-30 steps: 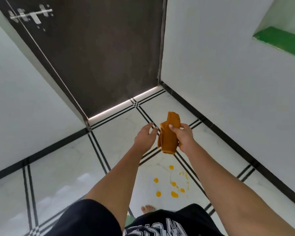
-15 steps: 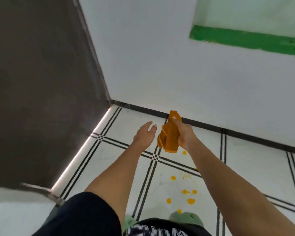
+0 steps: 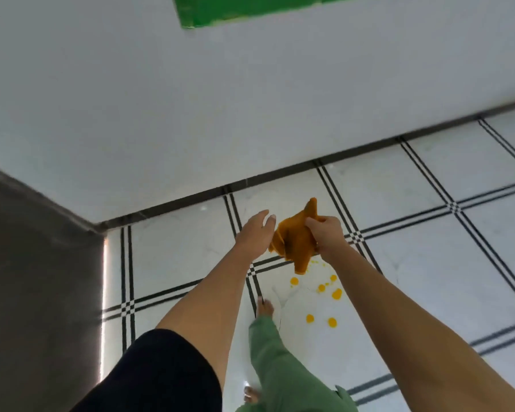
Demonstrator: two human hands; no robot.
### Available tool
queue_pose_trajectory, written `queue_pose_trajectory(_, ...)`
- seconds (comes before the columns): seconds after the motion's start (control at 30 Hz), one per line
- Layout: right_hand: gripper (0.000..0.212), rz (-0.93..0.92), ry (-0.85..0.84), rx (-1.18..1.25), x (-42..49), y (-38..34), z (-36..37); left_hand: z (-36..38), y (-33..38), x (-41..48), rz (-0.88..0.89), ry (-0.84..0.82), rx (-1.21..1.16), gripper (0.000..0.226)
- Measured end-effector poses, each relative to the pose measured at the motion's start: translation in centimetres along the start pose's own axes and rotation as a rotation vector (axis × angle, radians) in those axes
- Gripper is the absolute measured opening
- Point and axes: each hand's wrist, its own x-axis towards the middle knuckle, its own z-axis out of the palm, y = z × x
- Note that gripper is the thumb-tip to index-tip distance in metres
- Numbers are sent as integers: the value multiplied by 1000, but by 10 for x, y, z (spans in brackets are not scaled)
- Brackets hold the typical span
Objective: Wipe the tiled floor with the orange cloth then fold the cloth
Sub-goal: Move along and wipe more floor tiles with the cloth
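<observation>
My right hand (image 3: pixel 326 236) grips the crumpled orange cloth (image 3: pixel 295 242), which hangs in the air above the floor. My left hand (image 3: pixel 254 234) is held out just left of the cloth with straight fingers, its fingertips close to the fabric, holding nothing. Below the cloth, several yellow-orange spots (image 3: pixel 324 289) lie on the white tiled floor (image 3: pixel 185 251) with black double lines.
A white wall (image 3: pixel 250 99) with a black skirting runs across the far side, with a green ledge (image 3: pixel 250 7) above. A dark door (image 3: pixel 36 278) stands at the left. My bare feet and green trouser leg (image 3: pixel 277 361) are beside the spots.
The view has swung right, so the door has slid to the left edge. The cloth has opened out a little in my right hand, and my left hand has come closer to it.
</observation>
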Motion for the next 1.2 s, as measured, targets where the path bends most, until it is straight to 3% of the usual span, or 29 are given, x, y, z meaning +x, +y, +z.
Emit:
queue_pose_trajectory(0.13,36,171,83,231,84,26,14,14,-18,81,18,-89,99,48)
queue_pose_trajectory(0.33,20,265,244,320,213,66,44,47,-73,225,5,-201,175,48)
queue_pose_trajectory(0.57,30,209,432,-37,410,156,68,139,-165,429,107,-266,292,47)
queue_pose_trajectory(0.67,24,106,385,-216,471,201,94,180,-207,489,157,-257,361,47)
queue_pose_trajectory(0.77,37,100,277,-321,524,258,134,223,-263,539,197,-233,424,47)
queue_pose_trajectory(0.9,62,151,412,-447,594,342,173,265,-335,594,338,-215,628,50)
queue_pose_trajectory(1.0,68,185,410,-612,638,376,193,277,-362,635,488,-153,781,53)
queue_pose_trajectory(1.13,68,-5,585,-902,689,385,192,281,-360,695,657,-45,881,57)
queue_pose_trajectory(1.2,68,-67,589,-964,725,371,169,282,-354,714,726,-42,955,58)
